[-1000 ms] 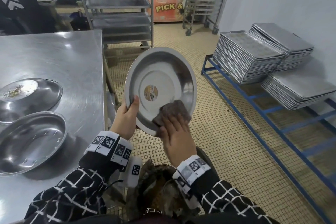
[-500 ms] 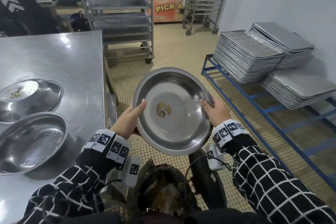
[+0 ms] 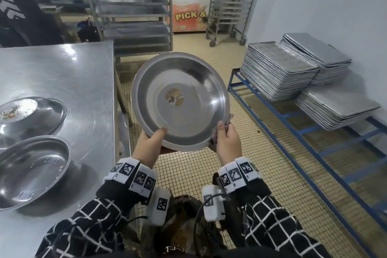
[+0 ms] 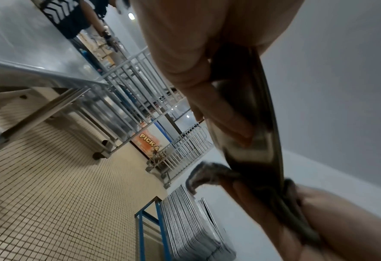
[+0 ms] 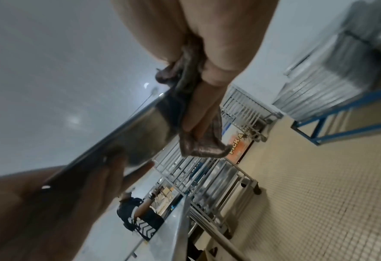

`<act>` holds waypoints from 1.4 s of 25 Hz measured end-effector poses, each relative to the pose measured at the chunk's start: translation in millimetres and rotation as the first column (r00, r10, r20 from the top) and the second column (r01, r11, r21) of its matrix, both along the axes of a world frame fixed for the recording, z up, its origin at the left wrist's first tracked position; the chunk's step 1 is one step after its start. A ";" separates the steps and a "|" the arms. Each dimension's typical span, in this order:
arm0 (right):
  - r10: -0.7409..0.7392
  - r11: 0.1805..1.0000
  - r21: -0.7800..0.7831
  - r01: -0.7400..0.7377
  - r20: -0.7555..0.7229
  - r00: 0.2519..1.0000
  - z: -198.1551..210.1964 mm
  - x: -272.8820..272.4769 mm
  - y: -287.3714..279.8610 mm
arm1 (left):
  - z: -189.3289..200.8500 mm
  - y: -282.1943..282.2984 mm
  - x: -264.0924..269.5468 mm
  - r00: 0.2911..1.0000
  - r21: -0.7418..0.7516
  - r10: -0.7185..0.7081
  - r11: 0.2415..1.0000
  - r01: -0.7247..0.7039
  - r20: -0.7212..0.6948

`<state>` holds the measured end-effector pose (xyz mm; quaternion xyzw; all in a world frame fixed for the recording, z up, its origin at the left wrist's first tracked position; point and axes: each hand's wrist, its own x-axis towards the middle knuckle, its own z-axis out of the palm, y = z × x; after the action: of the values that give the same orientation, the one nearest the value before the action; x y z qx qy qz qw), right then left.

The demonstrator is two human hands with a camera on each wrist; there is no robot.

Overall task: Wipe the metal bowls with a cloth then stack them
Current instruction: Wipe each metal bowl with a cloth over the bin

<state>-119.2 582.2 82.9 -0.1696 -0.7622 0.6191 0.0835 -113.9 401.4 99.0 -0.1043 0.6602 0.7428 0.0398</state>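
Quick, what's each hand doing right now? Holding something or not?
Left hand: grips the rim of the metal bowl, thumb inside.
Right hand: holds the cloth pressed against the bowl's other edge, fingers behind it.

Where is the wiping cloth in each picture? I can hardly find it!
Head view: only a scrap of the cloth peeks out at the bowl rim, above the right hand.
Left wrist view: bottom right, folded over the rim.
Right wrist view: centre, under the fingers.
Shared landmark: the orange PICK & sign.
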 end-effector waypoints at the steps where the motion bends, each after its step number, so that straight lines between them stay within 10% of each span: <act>1: 0.028 0.999 0.037 -0.028 0.010 1.000 -1.9 2.5 0.4 | -1.3 -4.4 -3.6 0.999 0.011 0.052 0.999 -0.053 0.013; 5: 0.036 0.986 0.167 -0.025 -0.061 0.998 -11.1 13.9 1.9 | -8.6 -20.8 -12.3 0.993 -0.065 0.115 0.991 -0.113 0.029; 8: 0.309 0.921 0.308 -0.239 -0.200 0.930 -9.8 24.8 -22.4 | -8.4 -22.7 -12.0 0.997 -0.079 0.082 0.994 -0.081 0.008; 12: 0.702 0.495 0.738 -0.460 -0.028 0.712 -28.9 32.4 -59.9 | -0.3 -16.4 -9.5 0.999 -0.073 0.021 0.997 -0.024 -0.043; 19: 0.417 0.194 0.908 -0.371 0.266 0.869 -46.7 0.6 1.1 | -3.0 -29.4 -6.7 0.992 -0.145 -0.062 0.988 0.047 -0.106; 25: 0.660 0.278 0.844 -0.459 0.179 0.730 -54.8 38.8 -29.2 | -2.3 -30.9 -7.5 0.984 -0.171 -0.025 0.985 -0.006 -0.179; 32: 0.367 0.338 0.892 -0.301 0.170 0.915 -57.3 5.4 23.5 | -14.9 -35.4 -1.5 0.997 -0.063 -0.041 0.997 0.037 -0.066; 35: 0.333 0.513 0.830 -0.221 0.045 0.942 -36.1 -12.5 37.3 | -20.1 -40.4 0.0 0.997 -0.038 -0.077 0.996 0.076 0.001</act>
<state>-131.8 619.5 46.8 0.0509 -0.9725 0.2046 0.0988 -113.9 360.9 78.9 -0.0796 0.6777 0.7280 0.0661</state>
